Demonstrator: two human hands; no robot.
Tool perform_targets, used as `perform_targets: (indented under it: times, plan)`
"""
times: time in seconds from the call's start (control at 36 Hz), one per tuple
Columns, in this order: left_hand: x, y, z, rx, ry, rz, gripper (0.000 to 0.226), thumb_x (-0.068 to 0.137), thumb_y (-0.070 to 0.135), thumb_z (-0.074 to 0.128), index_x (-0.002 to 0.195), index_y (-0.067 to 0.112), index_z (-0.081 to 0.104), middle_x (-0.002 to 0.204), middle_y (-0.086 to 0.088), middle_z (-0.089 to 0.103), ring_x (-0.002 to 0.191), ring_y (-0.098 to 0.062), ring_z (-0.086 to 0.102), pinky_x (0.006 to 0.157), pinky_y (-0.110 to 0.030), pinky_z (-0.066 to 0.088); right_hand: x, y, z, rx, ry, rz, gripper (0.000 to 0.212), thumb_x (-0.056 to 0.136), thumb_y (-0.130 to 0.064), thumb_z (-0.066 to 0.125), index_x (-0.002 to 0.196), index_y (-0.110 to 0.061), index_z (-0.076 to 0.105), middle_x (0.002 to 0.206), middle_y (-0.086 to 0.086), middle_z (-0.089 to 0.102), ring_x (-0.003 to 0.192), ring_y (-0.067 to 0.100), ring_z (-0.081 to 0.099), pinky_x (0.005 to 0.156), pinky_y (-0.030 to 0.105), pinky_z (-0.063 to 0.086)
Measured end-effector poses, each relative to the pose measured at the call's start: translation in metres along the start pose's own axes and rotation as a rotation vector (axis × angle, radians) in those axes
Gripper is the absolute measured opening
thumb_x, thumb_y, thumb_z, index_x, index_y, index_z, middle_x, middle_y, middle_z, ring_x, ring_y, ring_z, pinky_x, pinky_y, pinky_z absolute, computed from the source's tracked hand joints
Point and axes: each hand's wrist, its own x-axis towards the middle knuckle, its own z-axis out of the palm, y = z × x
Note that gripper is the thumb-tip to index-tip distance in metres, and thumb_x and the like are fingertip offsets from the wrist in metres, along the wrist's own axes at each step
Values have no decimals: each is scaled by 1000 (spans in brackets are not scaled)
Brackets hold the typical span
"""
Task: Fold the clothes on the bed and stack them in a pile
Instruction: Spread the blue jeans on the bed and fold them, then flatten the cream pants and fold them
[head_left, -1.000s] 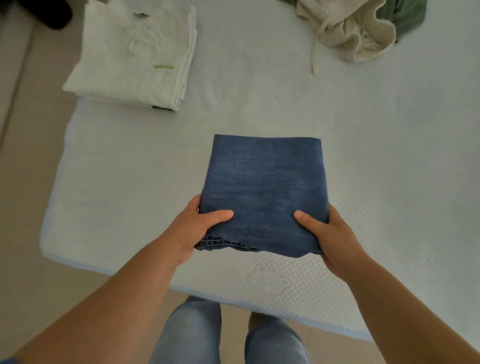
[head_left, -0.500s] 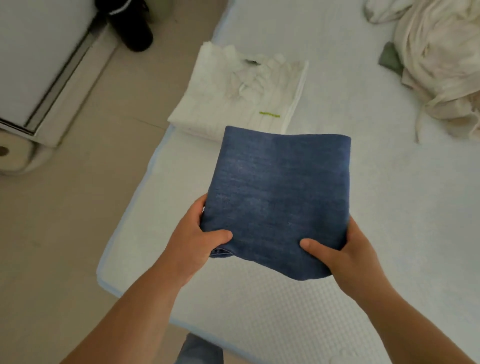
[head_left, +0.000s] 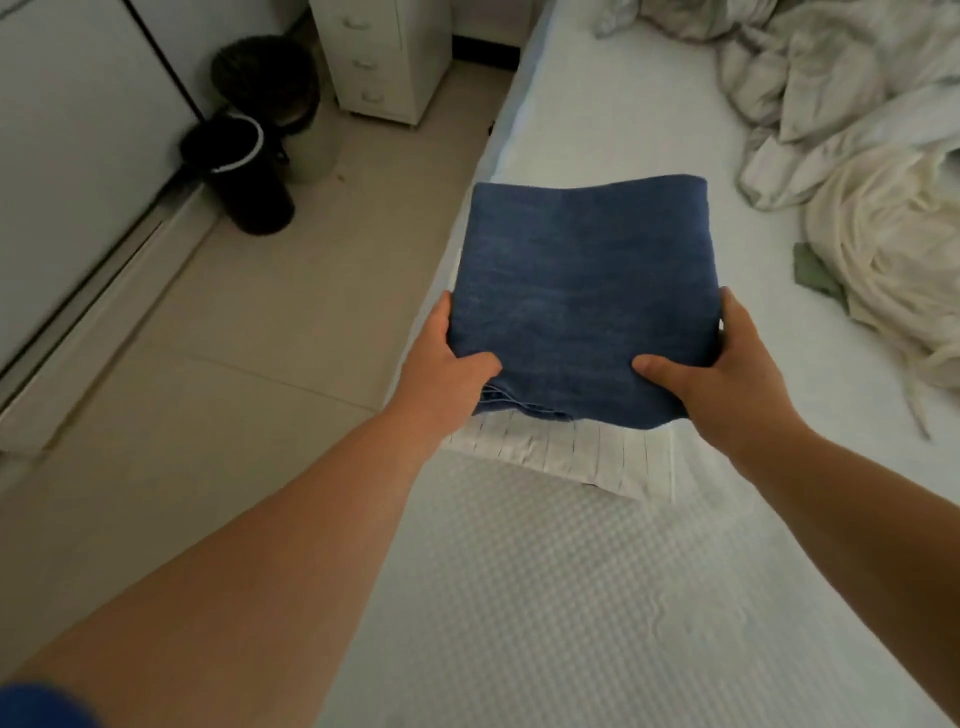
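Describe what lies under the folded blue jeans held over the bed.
Under the jeans a folded white striped shirt lies on the bed; only its near edge shows. The rest is covered, so whether the jeans touch it cannot be seen.

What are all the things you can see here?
Folded jeans: one, blue, held over the white shirt.
Folded shirt: one, white with thin stripes, on the bed's edge beneath the jeans.
Unfolded clothes: a cream and white heap, far right of the bed.
Bed: one, white.
Bin: one, black, on the floor.
Drawer unit: one, white, by the bed.
Left hand: grips the jeans' near left corner.
Right hand: grips the near right corner.
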Motion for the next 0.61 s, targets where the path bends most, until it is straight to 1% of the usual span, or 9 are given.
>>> perform_targets:
  times: [0.06, 0.11, 0.19, 0.25, 0.31, 0.39, 0.42, 0.47, 0.61]
  plan:
    - [15, -23, 4, 10, 29, -46, 58, 78, 5, 61, 114, 49, 46, 100, 25, 57, 92, -2, 60, 76, -20, 47, 10, 15, 11, -60, -8, 81, 94, 75, -29, 77, 146, -35, 17, 136, -7, 47, 103, 13, 52, 64, 17, 44]
    - [24, -42, 9, 115, 46, -107, 63, 83, 8, 61, 136, 32, 38, 104, 19, 50, 85, 1, 54, 66, -8, 40, 14, 34, 23, -152, -40, 158, 98, 80, -30, 73, 149, -36, 4, 143, 0, 40, 114, 22, 50, 75, 22, 43]
    - [26, -58, 15, 298, 61, -80, 63, 86, 8, 54, 141, 29, 31, 103, 16, 52, 76, 2, 50, 51, -6, 37, 9, 53, 37, -316, -35, 177, 83, 88, -37, 62, 148, -38, 5, 148, 3, 29, 130, 24, 39, 92, 32, 40]
    - [24, -61, 17, 356, 63, -47, 72, 88, 7, 50, 147, 33, 19, 110, 14, 47, 80, -4, 54, 54, -9, 41, 1, 61, 47, -476, -18, 96, 65, 94, -39, 47, 148, -40, 11, 155, 0, 10, 139, 22, 22, 107, 35, 30]
    - [19, -63, 17, 435, 62, -25, 78, 88, 6, 49, 148, 37, 10, 118, 7, 43, 83, -12, 57, 61, -19, 48, -8, 68, 53, -635, -24, 13, 53, 97, -41, 34, 147, -38, 17, 157, 0, -5, 144, 22, 3, 115, 36, 11]
    - [8, -62, 18, 725, 67, 1, 71, 90, 10, 48, 147, 39, 17, 146, -8, 24, 117, -24, 46, 90, -33, 44, -12, 79, 49, -785, -102, 20, 51, 98, -47, 19, 148, -39, 13, 156, 2, -18, 144, 21, -14, 115, 35, -5]
    - [6, -63, 19, 867, 62, 13, 64, 92, 14, 47, 146, 40, 21, 154, -7, 12, 132, -26, 32, 101, -36, 36, -10, 82, 47, -808, -139, 35, 51, 98, -48, 16, 148, -39, 10, 156, 2, -21, 143, 21, -16, 115, 36, -5]
    - [4, -65, 22, 1084, -3, 4, 53, 97, 26, 40, 146, 39, 22, 158, -6, 0, 141, -25, 16, 109, -41, 26, -4, 84, 42, -815, -214, 68, 52, 97, -50, 14, 148, -40, 8, 155, 0, -23, 143, 21, -15, 117, 37, -4]
    - [9, -60, 26, 1106, -167, -211, 54, 99, 30, 26, 147, 41, 5, 158, -1, -7, 132, -25, 34, 102, -42, 34, 5, 77, 36, -680, -320, 145, 54, 97, -52, 21, 148, -37, 12, 156, -2, -19, 145, 21, 3, 116, 35, 10]
